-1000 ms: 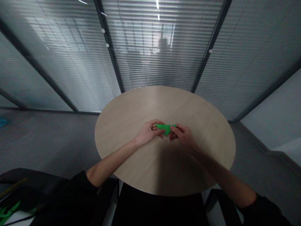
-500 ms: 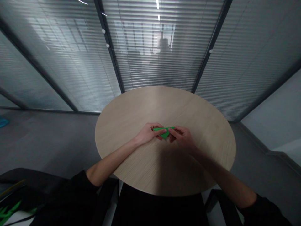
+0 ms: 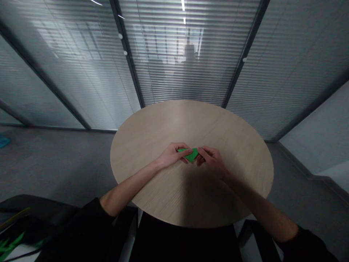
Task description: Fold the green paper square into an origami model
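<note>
A small green piece of folded paper (image 3: 192, 155), roughly triangular with its point toward me, is held between my two hands over the middle of the round table (image 3: 152, 127). My left hand (image 3: 174, 153) pinches its left end, thumb on top and fingers behind. At the right end, my right hand (image 3: 211, 158) grips the paper's corner between thumb and forefinger, the other fingers curled below. Both hands hide parts of the paper's ends.
Glass partitions with blinds (image 3: 185, 80) stand behind the table. A black chair (image 3: 35, 207) is at lower left, with green and white items (image 3: 13, 247) near it. A blue object (image 3: 4, 141) lies on the floor at far left.
My right thumb has slid slightly right along the paper, toward its corner, so more of the green surface shows between my thumbs. My left hand has barely moved.
</note>
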A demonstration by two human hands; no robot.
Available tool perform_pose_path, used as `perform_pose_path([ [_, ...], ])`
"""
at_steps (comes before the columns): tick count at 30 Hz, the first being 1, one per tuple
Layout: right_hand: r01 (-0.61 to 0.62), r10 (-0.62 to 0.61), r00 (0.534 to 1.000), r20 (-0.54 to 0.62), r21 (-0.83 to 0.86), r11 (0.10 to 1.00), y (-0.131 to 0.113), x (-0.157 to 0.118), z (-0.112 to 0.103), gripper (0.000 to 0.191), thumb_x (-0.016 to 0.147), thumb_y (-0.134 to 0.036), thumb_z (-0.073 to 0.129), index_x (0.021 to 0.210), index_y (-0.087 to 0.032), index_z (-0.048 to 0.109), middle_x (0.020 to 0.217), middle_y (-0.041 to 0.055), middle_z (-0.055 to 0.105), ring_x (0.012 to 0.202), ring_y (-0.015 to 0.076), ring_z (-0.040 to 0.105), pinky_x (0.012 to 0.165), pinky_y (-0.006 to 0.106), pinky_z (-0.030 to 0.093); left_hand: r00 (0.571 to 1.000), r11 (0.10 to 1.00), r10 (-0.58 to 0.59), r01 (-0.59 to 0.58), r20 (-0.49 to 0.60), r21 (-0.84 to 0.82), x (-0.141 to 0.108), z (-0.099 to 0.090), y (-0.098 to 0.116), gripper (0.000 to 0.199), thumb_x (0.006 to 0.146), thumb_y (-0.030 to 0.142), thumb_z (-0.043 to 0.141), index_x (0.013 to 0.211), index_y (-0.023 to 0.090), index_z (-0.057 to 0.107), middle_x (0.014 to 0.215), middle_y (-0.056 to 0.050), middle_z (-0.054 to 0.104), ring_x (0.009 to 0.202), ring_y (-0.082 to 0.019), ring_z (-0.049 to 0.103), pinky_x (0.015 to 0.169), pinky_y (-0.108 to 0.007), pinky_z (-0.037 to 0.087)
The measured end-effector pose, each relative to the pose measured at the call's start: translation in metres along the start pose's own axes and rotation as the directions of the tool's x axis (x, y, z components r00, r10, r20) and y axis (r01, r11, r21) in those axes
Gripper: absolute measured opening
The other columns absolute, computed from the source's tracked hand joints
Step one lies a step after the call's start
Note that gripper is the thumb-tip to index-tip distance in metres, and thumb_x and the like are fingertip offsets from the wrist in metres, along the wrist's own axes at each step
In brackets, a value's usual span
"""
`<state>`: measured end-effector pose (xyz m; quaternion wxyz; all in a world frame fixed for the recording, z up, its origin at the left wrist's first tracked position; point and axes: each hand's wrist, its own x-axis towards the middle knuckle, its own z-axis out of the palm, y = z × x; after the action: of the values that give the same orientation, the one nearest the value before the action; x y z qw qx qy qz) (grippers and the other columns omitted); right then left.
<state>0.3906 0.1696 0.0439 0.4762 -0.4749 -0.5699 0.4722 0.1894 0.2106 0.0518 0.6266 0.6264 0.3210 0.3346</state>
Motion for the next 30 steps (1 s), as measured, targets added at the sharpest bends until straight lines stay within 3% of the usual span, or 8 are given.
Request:
perform_pose_path([
  [18,-0.020,0.011,0.995,0.104,0.083,0.996,0.0010,-0.0023,0.0034,0.052,0.084,-0.071,0.065,0.075,-0.019,0.066,0.065,0.0004,0.065,0.051,0.0127,0.061,0.051,0.027,0.051,0.998,0.999,0.048,-0.047,-0.029,0.009,-0.0016,0.0024,0.0015,0.035,0.085,0.045,0.079,0.085,0.012,0.068,0.079,-0.005,0.071,0.067,-0.013,0.068,0.063,-0.025,0.059],
  [24,-0.035,0.029,0.973,0.227,0.023,0.999,0.0026,-0.0065,0.0038,0.041,0.086,-0.059,0.071,0.081,-0.018,0.069,0.074,0.0022,0.068,0.056,0.0123,0.062,0.052,0.026,0.049,0.991,0.993,0.115,-0.113,-0.067,0.036,-0.0025,0.0045,0.0058,0.032,0.086,0.042,0.077,0.084,0.011,0.068,0.076,-0.005,0.071,0.064,-0.013,0.067,0.064,-0.027,0.059],
  [30,-0.047,0.043,0.970,0.237,0.008,0.999,0.0066,-0.0058,0.0028,0.039,0.085,-0.057,0.072,0.082,-0.018,0.070,0.073,0.0018,0.067,0.057,0.0116,0.061,0.053,0.025,0.049,0.989,0.990,0.127,-0.121,-0.081,0.076,-0.0025,0.0051,0.0051,0.033,0.086,0.043,0.077,0.083,0.012,0.068,0.075,-0.004,0.070,0.063,-0.012,0.066,0.061,-0.025,0.058],
])
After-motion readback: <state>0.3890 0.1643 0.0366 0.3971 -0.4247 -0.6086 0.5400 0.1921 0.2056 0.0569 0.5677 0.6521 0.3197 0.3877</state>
